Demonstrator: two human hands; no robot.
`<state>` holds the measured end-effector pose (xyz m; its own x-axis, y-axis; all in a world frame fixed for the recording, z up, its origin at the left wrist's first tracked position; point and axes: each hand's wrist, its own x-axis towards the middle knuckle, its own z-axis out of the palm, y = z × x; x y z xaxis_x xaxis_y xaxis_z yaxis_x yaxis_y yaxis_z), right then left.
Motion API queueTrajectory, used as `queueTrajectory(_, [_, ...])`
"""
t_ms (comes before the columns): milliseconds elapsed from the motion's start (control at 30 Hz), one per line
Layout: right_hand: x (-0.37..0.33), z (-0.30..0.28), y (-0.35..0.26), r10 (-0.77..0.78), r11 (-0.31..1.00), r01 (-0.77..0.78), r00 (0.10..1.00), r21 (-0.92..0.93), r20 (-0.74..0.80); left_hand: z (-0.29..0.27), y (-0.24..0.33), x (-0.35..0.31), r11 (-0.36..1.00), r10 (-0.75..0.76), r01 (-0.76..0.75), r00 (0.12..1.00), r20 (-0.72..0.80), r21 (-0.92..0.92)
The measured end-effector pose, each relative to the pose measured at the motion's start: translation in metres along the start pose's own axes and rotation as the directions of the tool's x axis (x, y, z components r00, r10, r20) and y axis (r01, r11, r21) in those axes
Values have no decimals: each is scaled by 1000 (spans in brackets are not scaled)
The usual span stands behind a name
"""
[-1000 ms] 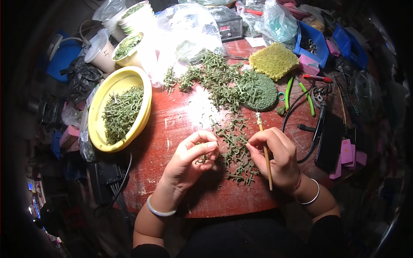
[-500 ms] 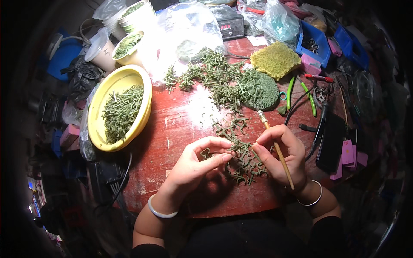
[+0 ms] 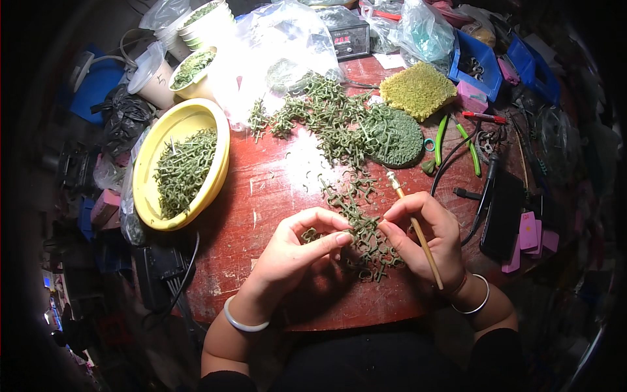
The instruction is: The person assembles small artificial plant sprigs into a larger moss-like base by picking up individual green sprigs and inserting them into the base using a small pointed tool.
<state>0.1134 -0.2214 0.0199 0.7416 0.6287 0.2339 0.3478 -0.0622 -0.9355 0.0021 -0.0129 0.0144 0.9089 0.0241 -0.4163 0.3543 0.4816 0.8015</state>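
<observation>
My left hand (image 3: 287, 248) is closed, thumb and fingertips brought together over a loose heap of small green hooked pieces (image 3: 372, 251); anything pinched in them is too small to make out. Opposite it, my right hand (image 3: 428, 238) has a slim wooden-handled tool (image 3: 424, 245) lying across its fingers, the pale tip pointing away from me. The thumb and index finger of that hand also pinch close to the green pieces. A larger pile of similar pieces (image 3: 333, 117) spreads farther back, against a round green textured pad (image 3: 395, 138).
A yellow basin (image 3: 222, 157) of green pieces stands at left, beyond it a cream tub (image 3: 189, 83). A yellow rough sponge-like block (image 3: 418, 91), green-handled pliers (image 3: 469, 150), a black phone-like slab (image 3: 501, 222) and pink blocks (image 3: 528, 232) lie right. Blue bins (image 3: 477, 65) stand behind.
My right hand has shifted slightly left with the wooden-handled tool, bringing its fingertips nearer my left hand's. My left hand has barely moved.
</observation>
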Motion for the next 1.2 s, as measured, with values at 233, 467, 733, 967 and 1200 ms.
queueTrajectory(233, [1, 3, 0, -51, 978, 38, 997, -207, -59, 2, 1, -1, 1000, 14, -14, 1000, -8, 5])
queueTrajectory(467, [5, 4, 4, -265, 904, 265, 963, -335, 48, 6, 1, -1, 980, 70, -52, 994, -89, 193])
queueTrajectory(733, [2, 5, 5, -336, 867, 361, 932, -342, 132, 10, 1, -2, 909, 199, -159, 978, -66, 386])
queueTrajectory(967, [3, 5, 2, -337, 883, 374, 926, -283, 172, 6, 0, -2, 981, 124, -126, 992, 21, 145])
queueTrajectory(1200, [2, -7, -3, -102, 993, 95, 990, 74, 93, 8, -3, -2, 969, 191, -185, 981, -21, 163])
